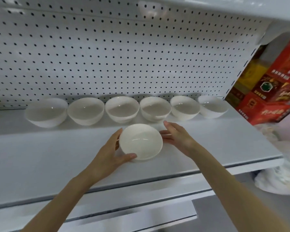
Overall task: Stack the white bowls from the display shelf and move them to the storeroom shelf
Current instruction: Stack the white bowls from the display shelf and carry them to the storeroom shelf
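A white display shelf [40, 156] carries a row of six white bowls [121, 109] just beyond the hands. The left hand [107, 153] grips a seventh bowl [141, 141] by its near rim. The right hand [177, 139], fingers straight, lies just beside it.

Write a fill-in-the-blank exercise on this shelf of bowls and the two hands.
1. The back row of bowls along the pegboard counts ____ bowls.
2. The left hand grips the front bowl with its ____ at the near rim.
3. The right hand, fingers straight, holds ____.
4. The boxes at the shelf's right end are mainly ____.

Missing words: six; thumb; nothing; red.
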